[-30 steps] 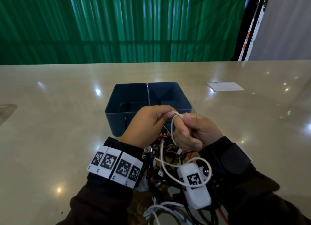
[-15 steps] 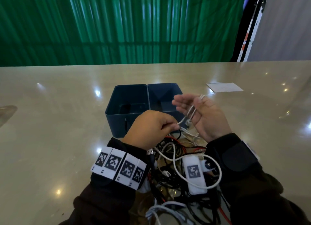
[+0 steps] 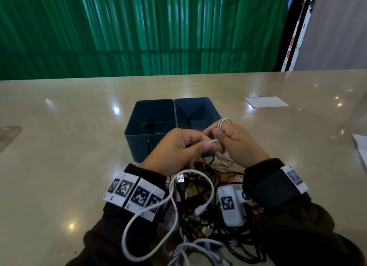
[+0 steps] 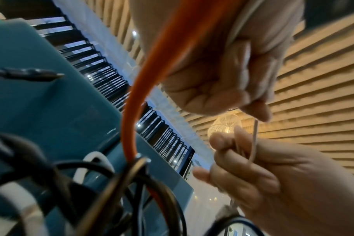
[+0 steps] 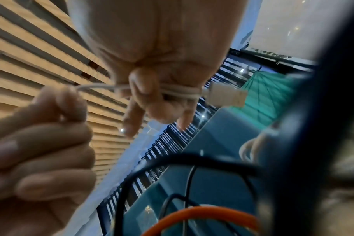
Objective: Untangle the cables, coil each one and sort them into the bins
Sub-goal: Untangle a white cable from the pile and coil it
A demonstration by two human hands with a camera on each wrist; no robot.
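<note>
A thin white cable (image 3: 224,121) is wound in a few turns round the fingers of my right hand (image 3: 224,131), just in front of the two blue bins. In the right wrist view the turns (image 5: 180,93) cross the curled fingers, and the cable's white plug (image 5: 224,95) sticks out beside them. My left hand (image 3: 210,144) pinches the free length of the same cable close by. Below both wrists lies the tangle of cables (image 3: 198,212), black, white and orange. The left bin (image 3: 139,138) and the right bin (image 3: 212,108) stand side by side.
A thick white cable (image 3: 168,208) loops over my left sleeve, beside a black USB plug (image 3: 180,179). An orange cable (image 4: 129,121) rises in front of the bin. A black jack plug (image 3: 148,145) hangs against the left bin. Paper (image 3: 266,102) lies at the far right.
My right hand spread open and lifted half a second ago, then came back down and curled with more white cable wound on its fingers. My left hand kept its pinch and fed the cable.
</note>
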